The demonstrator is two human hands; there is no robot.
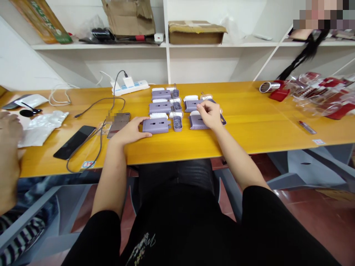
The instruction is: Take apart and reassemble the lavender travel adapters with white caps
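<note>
hands working among purple boxes on a yellow table (263, 122)
left hand (129, 133) is lying wide and flat, empty, fingertips touching the purple box (156, 125) below-right of the power strip (130, 87); right hand (210, 114) is curling, pinched narrow, over a second purple box (197, 122) further right.

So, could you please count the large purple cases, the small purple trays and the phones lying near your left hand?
large purple cases: 5
small purple trays: 3
phones: 2
Total: 10
</note>
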